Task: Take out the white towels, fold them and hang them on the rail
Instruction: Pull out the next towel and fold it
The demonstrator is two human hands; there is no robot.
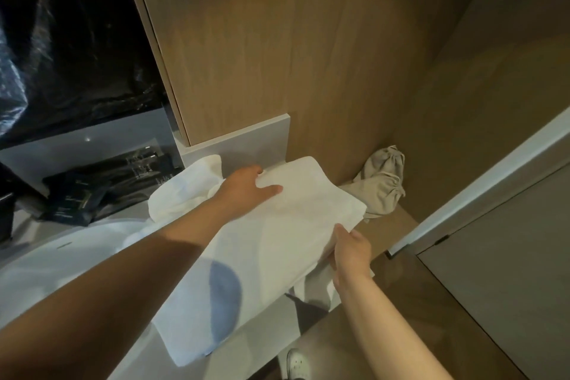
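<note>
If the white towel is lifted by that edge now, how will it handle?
Likely floppy: the white towel sags limp below the right hand. Probably light, since that hand's grip holds one edge up alone.

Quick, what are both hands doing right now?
Left hand: open, pressing flat on the white towel.
Right hand: closed, gripping the white towel's edge.
</note>
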